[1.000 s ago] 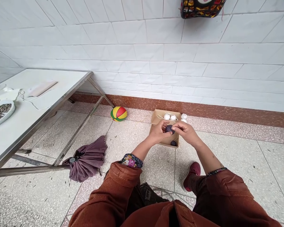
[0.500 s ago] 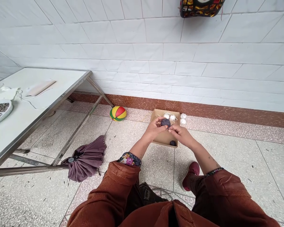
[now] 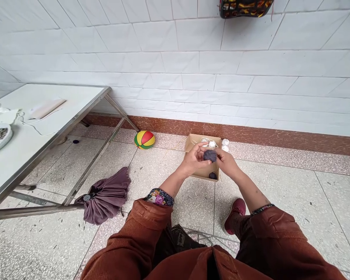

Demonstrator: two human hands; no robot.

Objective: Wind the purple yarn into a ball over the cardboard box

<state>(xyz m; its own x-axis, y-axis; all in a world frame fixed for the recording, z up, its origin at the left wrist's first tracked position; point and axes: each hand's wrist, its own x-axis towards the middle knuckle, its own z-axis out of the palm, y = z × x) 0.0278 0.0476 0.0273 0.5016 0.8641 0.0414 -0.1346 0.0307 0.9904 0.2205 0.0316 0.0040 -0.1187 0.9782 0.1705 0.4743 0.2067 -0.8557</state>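
Observation:
A ball of dark grey-purple yarn is between my two hands, above a shallow cardboard box on the floor. My left hand is curled round its left side, with the thumb below. At the ball's right edge my right hand has its fingers closed against the yarn; a strand in them is too small to make out. Inside the box, white yarn balls lie at the back and a dark ball sits in the front right corner. More white balls rest just right of the box.
A yellow, red and green ball lies by the wall. Left of me stands a metal-framed table with a plate on it. A purple umbrella leans at its leg. Under the table is a small dark round thing.
The yarn ball has shifted slightly right and down, turned in my left hand. My right fingers have moved up to its right side. A small dark round thing now shows under the table.

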